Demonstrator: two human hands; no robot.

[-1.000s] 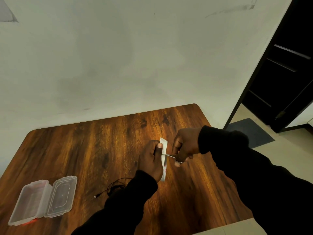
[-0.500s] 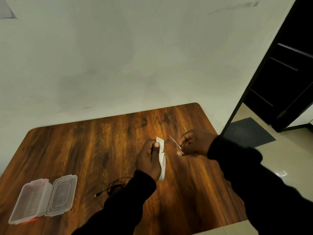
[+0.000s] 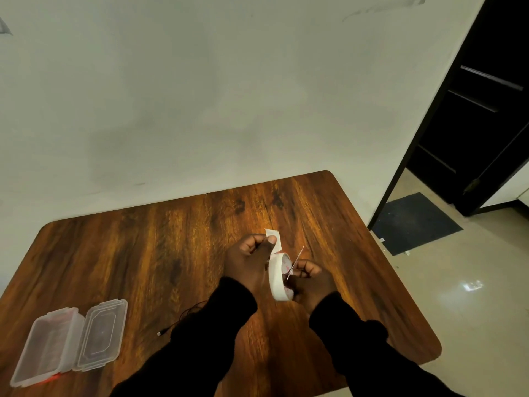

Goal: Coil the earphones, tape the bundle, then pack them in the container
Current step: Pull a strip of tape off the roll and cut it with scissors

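My left hand (image 3: 248,263) pinches the free end of a white tape strip (image 3: 273,239) pulled up from a white tape roll (image 3: 277,277) above the wooden table (image 3: 143,253). On the roll's right side, my right hand (image 3: 310,280) grips small scissors (image 3: 296,260), whose thin blades point up and away; it also seems to steady the roll. The black earphones (image 3: 186,316) lie on the table under my left forearm, mostly hidden, with the plug sticking out to the left. A clear plastic container (image 3: 48,345) lies open at the near left, its lid (image 3: 101,333) flipped to the right.
A plain wall runs along the table's far edge. To the right are the table's rounded edge, tiled floor, a dark mat (image 3: 412,222) and a dark doorway (image 3: 475,104).
My right hand, which had pulled away to the right with the scissors, has come back against the tape roll. My left hand has lifted the strip end higher.
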